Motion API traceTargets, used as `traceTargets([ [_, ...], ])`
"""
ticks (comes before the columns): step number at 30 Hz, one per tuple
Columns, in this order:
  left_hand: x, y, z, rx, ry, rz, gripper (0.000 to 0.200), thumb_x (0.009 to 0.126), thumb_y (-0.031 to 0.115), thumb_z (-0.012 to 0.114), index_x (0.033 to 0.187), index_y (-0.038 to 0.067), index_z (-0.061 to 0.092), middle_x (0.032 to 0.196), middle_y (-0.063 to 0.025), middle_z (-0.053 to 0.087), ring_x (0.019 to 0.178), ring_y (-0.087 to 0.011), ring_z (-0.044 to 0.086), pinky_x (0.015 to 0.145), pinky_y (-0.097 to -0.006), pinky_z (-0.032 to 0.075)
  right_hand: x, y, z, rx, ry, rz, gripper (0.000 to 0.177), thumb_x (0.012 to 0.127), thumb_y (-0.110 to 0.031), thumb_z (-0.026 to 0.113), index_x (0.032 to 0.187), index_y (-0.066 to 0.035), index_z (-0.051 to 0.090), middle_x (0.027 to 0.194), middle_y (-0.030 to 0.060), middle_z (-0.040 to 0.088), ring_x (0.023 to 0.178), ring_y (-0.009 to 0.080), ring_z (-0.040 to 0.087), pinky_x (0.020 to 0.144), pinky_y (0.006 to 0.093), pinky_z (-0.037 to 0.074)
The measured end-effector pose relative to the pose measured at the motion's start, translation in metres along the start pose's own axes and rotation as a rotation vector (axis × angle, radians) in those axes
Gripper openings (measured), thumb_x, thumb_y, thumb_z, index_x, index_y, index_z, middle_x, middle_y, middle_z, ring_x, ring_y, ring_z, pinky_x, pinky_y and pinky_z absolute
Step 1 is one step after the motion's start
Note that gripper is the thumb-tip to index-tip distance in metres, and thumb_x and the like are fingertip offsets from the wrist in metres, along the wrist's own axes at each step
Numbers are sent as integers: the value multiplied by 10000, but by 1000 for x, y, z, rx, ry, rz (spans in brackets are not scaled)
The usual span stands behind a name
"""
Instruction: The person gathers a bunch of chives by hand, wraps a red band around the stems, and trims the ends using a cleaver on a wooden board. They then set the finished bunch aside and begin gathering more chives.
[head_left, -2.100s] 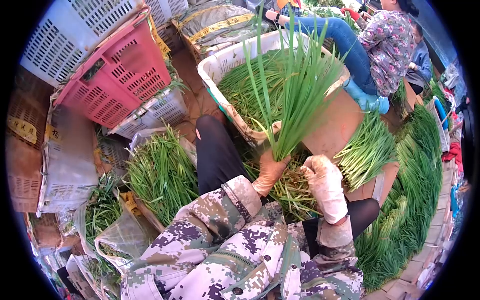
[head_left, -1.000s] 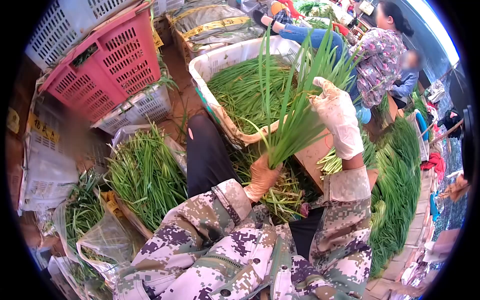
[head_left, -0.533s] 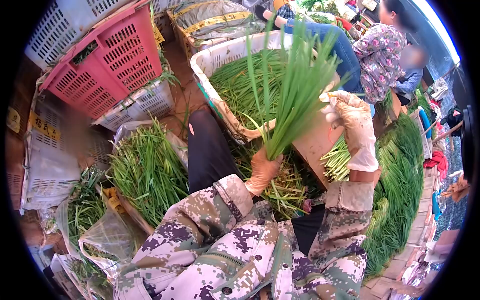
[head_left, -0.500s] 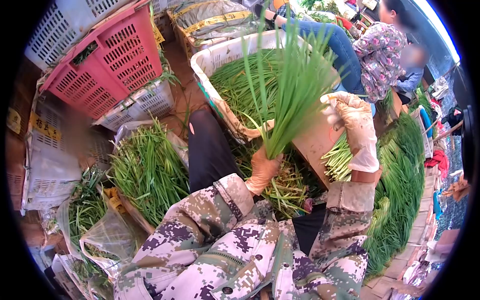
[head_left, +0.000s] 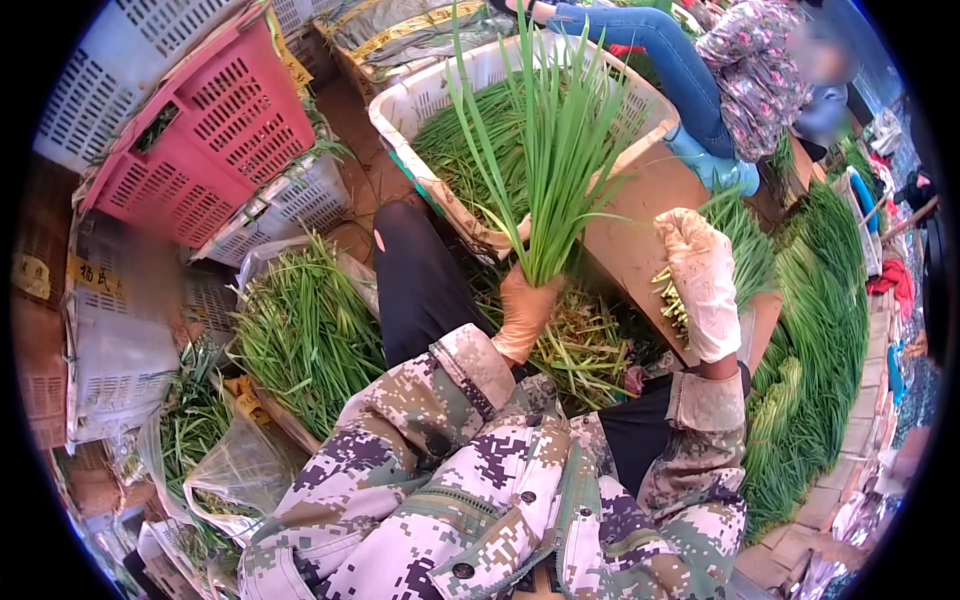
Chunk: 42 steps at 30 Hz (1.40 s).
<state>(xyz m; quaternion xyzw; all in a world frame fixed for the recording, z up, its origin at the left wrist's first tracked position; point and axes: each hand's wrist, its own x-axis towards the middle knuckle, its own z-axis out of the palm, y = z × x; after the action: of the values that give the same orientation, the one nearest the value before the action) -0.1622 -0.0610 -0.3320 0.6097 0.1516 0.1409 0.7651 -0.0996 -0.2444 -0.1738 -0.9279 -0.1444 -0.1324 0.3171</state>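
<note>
My left hand [head_left: 527,318], in a tan glove, is wrapped round the lower end of a bunch of long green leaves that look like garlic chives [head_left: 553,170]. The leaves fan upward above the fist. My right hand [head_left: 697,268], in a pale glove, is curled closed above a wooden board [head_left: 632,225]; whatever its fingers may hold is hidden. Behind and below that hand, a bundle of chives [head_left: 748,240] lies on the board, its pale stem ends poking out to the left. Loose yellowish trimmings [head_left: 585,355] lie below my left hand.
A white basket [head_left: 400,115] of chives stands ahead. On the left are a pink crate [head_left: 215,130], white crates and a heap of greens [head_left: 305,340] in plastic. A long row of chives [head_left: 815,350] lies on the right. Another person in jeans [head_left: 665,70] sits at upper right.
The bunch in my left hand has gone from blurred to sharp and stands more upright. My right hand has moved slightly lower, its fingers more tightly curled. The view has shifted a little.
</note>
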Motion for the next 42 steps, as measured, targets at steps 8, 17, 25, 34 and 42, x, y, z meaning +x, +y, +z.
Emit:
traceTargets([
  [8, 1, -1, 3, -53, 50, 13, 219, 759, -29, 679, 968, 8, 622, 829, 0, 640, 659, -85, 565, 591, -244, 469, -3, 5, -8, -26, -32, -71, 159, 827, -108, 637, 975, -48, 630, 851, 167, 632, 803, 362, 611, 700, 394, 494],
  [17, 4, -11, 1, -41, 44, -12, 206, 776, -69, 672, 940, 29, 595, 740, -8, 620, 509, -88, 519, 441, -240, 410, -6, 41, -2, -365, 39, -417, 256, 782, -158, 688, 994, -33, 619, 860, 151, 621, 857, 337, 608, 750, 412, 497],
  [25, 2, -13, 5, -7, 16, 54, 237, 773, -57, 689, 983, 14, 607, 839, -13, 652, 662, -96, 586, 580, -243, 482, -3, 56, 8, -464, -61, -201, 201, 792, -171, 666, 952, -54, 630, 895, 146, 641, 829, 344, 622, 716, 408, 511],
  [34, -1, -9, 4, -3, -10, -19, 272, 782, -34, 680, 1042, 16, 619, 940, -16, 667, 808, -97, 606, 706, -252, 500, 13, 103, -14, -418, 4, -229, 168, 831, -121, 634, 992, -75, 639, 925, 132, 652, 877, 332, 629, 759, 402, 508],
  [42, 4, -6, 0, -83, 37, -41, 203, 771, -60, 682, 924, 22, 578, 738, -31, 619, 498, -104, 535, 433, -236, 432, 25, 147, -93, -559, 208, -79, 205, 891, -165, 586, 1020, -21, 652, 1006, 168, 663, 926, 330, 636, 835, 383, 505],
])
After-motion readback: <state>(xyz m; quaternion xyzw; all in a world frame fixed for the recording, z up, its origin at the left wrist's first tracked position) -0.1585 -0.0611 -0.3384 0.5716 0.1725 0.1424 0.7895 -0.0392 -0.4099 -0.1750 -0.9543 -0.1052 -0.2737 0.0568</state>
